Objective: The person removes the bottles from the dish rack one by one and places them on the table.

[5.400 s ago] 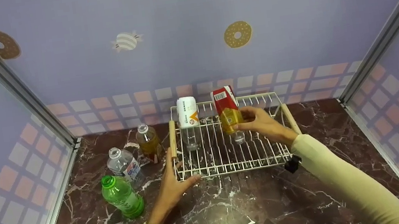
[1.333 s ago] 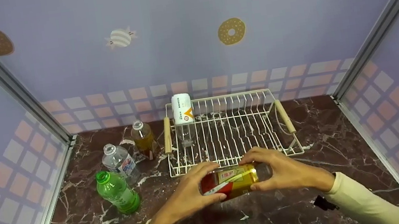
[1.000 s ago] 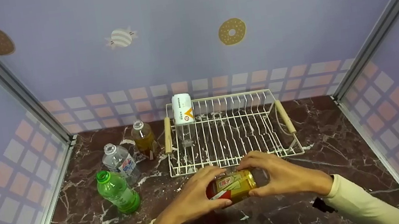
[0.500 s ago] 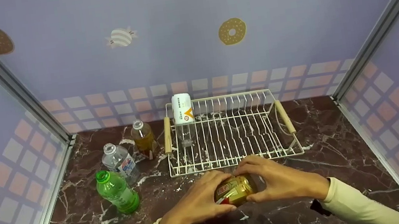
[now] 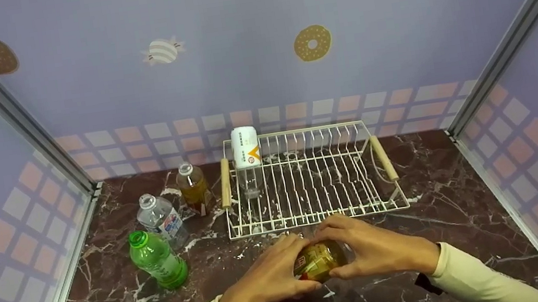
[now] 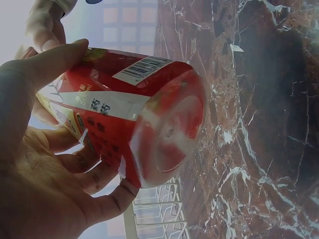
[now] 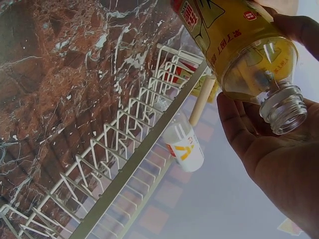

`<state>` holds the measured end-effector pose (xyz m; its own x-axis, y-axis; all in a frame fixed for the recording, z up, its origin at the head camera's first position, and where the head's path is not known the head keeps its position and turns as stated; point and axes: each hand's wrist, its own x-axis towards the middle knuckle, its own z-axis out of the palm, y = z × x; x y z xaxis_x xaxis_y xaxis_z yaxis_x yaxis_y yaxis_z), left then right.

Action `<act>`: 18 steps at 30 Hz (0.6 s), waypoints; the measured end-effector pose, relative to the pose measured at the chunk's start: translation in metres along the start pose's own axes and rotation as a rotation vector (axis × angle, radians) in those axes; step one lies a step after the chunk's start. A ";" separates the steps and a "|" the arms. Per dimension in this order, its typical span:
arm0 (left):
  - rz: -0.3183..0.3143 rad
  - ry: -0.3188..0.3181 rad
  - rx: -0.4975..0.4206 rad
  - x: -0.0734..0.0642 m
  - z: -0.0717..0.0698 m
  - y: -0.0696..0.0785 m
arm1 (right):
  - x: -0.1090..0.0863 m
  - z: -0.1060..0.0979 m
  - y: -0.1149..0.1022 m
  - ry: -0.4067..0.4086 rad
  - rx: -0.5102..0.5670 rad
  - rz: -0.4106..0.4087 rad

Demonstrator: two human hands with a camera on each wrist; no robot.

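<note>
Both hands hold a capless clear plastic bottle [image 5: 320,262] with a red and yellow label, in front of the wire rack. My left hand [image 5: 272,276] grips it round the red base end; in the left wrist view the bottle's bare bottom [image 6: 172,132] and barcode show. My right hand [image 5: 375,248] holds the yellow end by the neck, thumb and fingers on opposite sides. In the right wrist view the open threaded mouth [image 7: 284,110] shows beside the palm. Much of the bottle is hidden by the hands in the head view.
The cream wire rack [image 5: 319,213] with wooden handles stands behind the hands. A white-labelled bottle [image 5: 246,146] sits neck down at its left end. On the marble surface to the left stand a green bottle [image 5: 159,261], a clear bottle [image 5: 162,220] and an amber bottle [image 5: 194,190].
The red and yellow bottle has left the rack, and my left hand has moved from the rack's corner onto it. Within the last second, the hands have drawn closer together, turning the bottle slightly.
</note>
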<state>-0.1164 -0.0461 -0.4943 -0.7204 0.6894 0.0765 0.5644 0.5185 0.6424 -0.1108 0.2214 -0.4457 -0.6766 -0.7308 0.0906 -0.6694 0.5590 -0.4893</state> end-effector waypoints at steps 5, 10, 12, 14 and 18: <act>-0.014 0.000 -0.056 0.001 0.004 -0.003 | 0.001 -0.001 -0.001 -0.013 -0.006 0.011; -0.059 0.003 -0.129 0.000 0.010 -0.007 | 0.002 -0.003 0.001 0.009 0.019 -0.002; -0.071 0.013 -0.147 -0.002 0.012 -0.009 | 0.002 -0.005 0.002 0.029 0.039 -0.004; -0.076 0.032 -0.174 -0.004 0.015 -0.012 | 0.002 -0.008 0.003 0.053 0.061 -0.003; -0.057 0.086 -0.220 -0.009 0.024 -0.020 | 0.001 -0.011 0.006 0.101 0.085 0.000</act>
<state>-0.1116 -0.0506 -0.5263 -0.7856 0.6115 0.0941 0.4273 0.4262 0.7974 -0.1188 0.2285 -0.4395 -0.7069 -0.6853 0.1749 -0.6435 0.5206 -0.5611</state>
